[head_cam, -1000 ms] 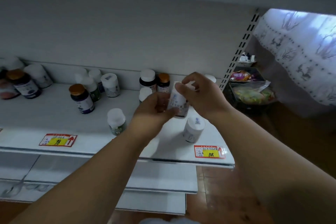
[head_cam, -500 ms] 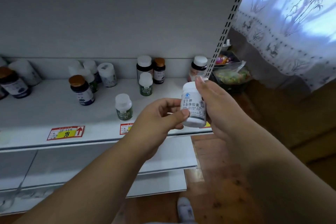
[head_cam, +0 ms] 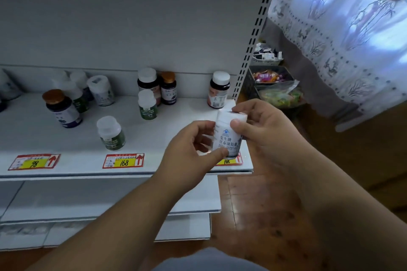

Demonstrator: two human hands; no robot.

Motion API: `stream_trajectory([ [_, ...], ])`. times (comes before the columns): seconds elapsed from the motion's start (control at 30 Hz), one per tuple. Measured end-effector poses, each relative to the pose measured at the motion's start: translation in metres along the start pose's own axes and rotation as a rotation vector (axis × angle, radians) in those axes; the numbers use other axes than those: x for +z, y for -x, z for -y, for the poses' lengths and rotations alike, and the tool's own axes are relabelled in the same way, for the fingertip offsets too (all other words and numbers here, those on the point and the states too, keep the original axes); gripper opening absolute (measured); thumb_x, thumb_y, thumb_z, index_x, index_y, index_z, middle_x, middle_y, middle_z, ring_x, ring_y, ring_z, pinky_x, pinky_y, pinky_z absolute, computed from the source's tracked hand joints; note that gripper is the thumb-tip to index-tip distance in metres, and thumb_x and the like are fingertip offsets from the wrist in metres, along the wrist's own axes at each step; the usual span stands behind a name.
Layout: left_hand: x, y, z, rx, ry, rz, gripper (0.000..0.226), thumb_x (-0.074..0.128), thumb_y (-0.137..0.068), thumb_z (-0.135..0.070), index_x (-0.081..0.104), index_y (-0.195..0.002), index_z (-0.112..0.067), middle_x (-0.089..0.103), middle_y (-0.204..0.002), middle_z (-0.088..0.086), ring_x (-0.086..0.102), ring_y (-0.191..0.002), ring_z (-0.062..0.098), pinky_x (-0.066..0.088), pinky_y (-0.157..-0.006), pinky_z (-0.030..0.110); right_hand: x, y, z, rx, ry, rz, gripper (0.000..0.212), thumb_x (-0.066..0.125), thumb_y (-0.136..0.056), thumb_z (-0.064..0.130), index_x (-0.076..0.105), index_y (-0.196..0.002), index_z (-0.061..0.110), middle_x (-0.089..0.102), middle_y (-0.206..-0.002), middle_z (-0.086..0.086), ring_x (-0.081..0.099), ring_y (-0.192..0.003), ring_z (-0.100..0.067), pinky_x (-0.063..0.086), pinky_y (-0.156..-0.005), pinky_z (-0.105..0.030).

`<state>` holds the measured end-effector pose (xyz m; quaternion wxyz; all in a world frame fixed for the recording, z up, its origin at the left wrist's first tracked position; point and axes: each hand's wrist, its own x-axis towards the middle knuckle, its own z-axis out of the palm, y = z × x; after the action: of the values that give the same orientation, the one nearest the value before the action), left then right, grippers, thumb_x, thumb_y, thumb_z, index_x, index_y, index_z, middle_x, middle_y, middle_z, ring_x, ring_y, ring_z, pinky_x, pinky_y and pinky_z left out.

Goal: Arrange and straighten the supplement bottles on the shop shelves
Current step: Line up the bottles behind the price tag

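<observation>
In front of the shelf's right end, off its front edge, both hands hold one white bottle (head_cam: pixel 229 138) upright, label w/ dark print facing the camera. Left hand (head_cam: pixel 189 152) pinches its lower body, thumb across the bottom of the label, fingers curled behind. Right hand (head_cam: pixel 262 130) grips the top, thumb on the front near the cap, fingers wrapped round the back.

Change vs. a sec ago: then the bottle was low over the shelf among the others, label hard to read; now it's lifted clear and turned label-forward, so prob. being checked/oriented before going back. Its spot isn't filled yet.

Just behind, the shelf (head_cam: pixel 72 171) front carries price tags: 98 (head_cam: pixel 34 161), 168 (head_cam: pixel 123 161), and a third partly hidden behind the held bottle. Mid-shelf, a white-capped green-label bottle (head_cam: pixel 111 133) stands alone. Further back, another green-label one (head_cam: pixel 147 104), a brown-capped dark bottle (head_cam: pixel 62 108) leaning left, and a loose cluster at the back wall, incl. a white-capped dark bottle (head_cam: pixel 218 90) near the right upright. Spacing is uneven, nothing in rows, so most of the straightening is prob. still to do.
</observation>
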<state>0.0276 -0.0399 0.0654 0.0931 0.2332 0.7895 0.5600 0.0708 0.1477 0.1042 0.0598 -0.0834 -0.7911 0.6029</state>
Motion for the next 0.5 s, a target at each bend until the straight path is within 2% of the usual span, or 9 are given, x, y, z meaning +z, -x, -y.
stream_trajectory([
  [0.07, 0.018, 0.000, 0.006, 0.030, -0.137, -0.088, 0.045, 0.079, -0.076, -0.029, 0.056, -0.115, -0.032, 0.060, -0.097, -0.017, 0.058, -0.086, 0.001, 0.051, -0.072, 0.015, -0.014, -0.007, -0.011, -0.031, 0.110, 0.044, 0.024, 0.078, -0.079, 0.029, 0.065, -0.098, 0.035, 0.070, -0.102, 0.008, 0.068, -0.095, -0.012, 0.058, -0.080, -0.031],
  [0.13, 0.036, 0.003, 0.012, 0.008, -0.175, -0.170, 0.035, 0.074, -0.080, -0.022, 0.055, -0.107, -0.033, 0.058, -0.093, -0.016, 0.058, -0.084, 0.000, 0.049, -0.070, 0.013, -0.020, -0.013, -0.023, -0.044, 0.183, 0.017, 0.026, 0.079, -0.077, 0.032, 0.064, -0.098, 0.036, 0.070, -0.097, 0.013, 0.068, -0.090, -0.007, 0.058, -0.075, -0.026],
  [0.17, 0.045, 0.006, 0.016, -0.023, -0.169, -0.180, 0.032, 0.072, -0.081, -0.020, 0.054, -0.103, -0.035, 0.058, -0.093, -0.016, 0.057, -0.085, -0.002, 0.048, -0.070, 0.011, -0.021, -0.017, -0.031, -0.042, 0.201, -0.019, 0.025, 0.079, -0.077, 0.033, 0.063, -0.096, 0.037, 0.070, -0.094, 0.016, 0.067, -0.087, -0.004, 0.058, -0.070, -0.025],
  [0.27, 0.067, 0.010, 0.024, -0.069, -0.161, -0.100, 0.030, 0.064, -0.085, -0.018, 0.054, -0.099, -0.043, 0.053, -0.102, -0.022, 0.052, -0.094, -0.010, 0.040, -0.073, 0.001, -0.023, -0.029, -0.055, -0.021, 0.278, -0.099, 0.025, 0.079, -0.077, 0.035, 0.059, -0.091, 0.041, 0.068, -0.090, 0.019, 0.066, -0.081, 0.002, 0.060, -0.061, -0.035],
  [0.37, 0.078, 0.009, 0.028, -0.069, -0.218, 0.013, 0.031, 0.058, -0.086, -0.017, 0.055, -0.104, -0.042, 0.044, -0.118, -0.031, 0.043, -0.106, -0.017, 0.032, -0.081, -0.004, -0.022, -0.039, -0.074, -0.056, 0.366, -0.065, 0.027, 0.077, -0.076, 0.038, 0.056, -0.092, 0.044, 0.066, -0.094, 0.019, 0.065, -0.083, -0.003, 0.060, -0.066, -0.028],
  [0.5, 0.086, 0.003, 0.029, -0.106, -0.194, 0.029, 0.029, 0.057, -0.083, -0.015, 0.057, -0.100, -0.039, 0.042, -0.128, -0.026, 0.044, -0.110, -0.010, 0.034, -0.082, -0.002, -0.018, -0.049, -0.086, -0.172, 0.443, 0.014, 0.029, 0.076, -0.075, 0.034, 0.055, -0.093, 0.039, 0.062, -0.101, 0.020, 0.061, -0.090, -0.002, 0.056, -0.080, -0.032],
])
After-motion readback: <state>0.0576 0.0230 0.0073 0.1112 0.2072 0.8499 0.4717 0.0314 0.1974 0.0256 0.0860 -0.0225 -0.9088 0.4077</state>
